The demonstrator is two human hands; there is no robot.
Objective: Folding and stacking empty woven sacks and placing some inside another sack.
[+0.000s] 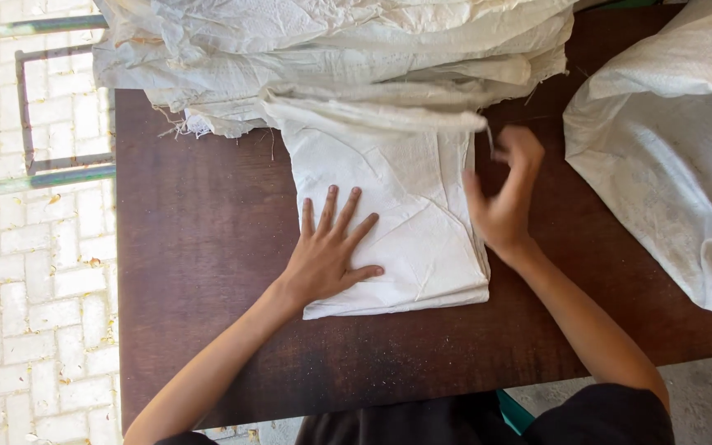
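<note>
Mid-fold at frame centre: left hand [329, 257], fingers spread, pins the folded white woven sack [422, 239] while the right hand [504, 194], fingers loosely curled and holding nothing, hovers at its edge, likely about to crease it.

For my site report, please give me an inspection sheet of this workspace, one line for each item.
Surface: dark brown wooden table, dusty near the front edge.
Job's things: folded white woven sack, flat on the table.
Clutter: pile of white sacks at the far edge; another sack on the right.
Hands: left hand pressed flat on the folded sack; right hand raised at its right edge, fingers curled, blurred.
Cables: nothing seen.
Surroundings: pale brick paving, metal frame on the left.
</note>
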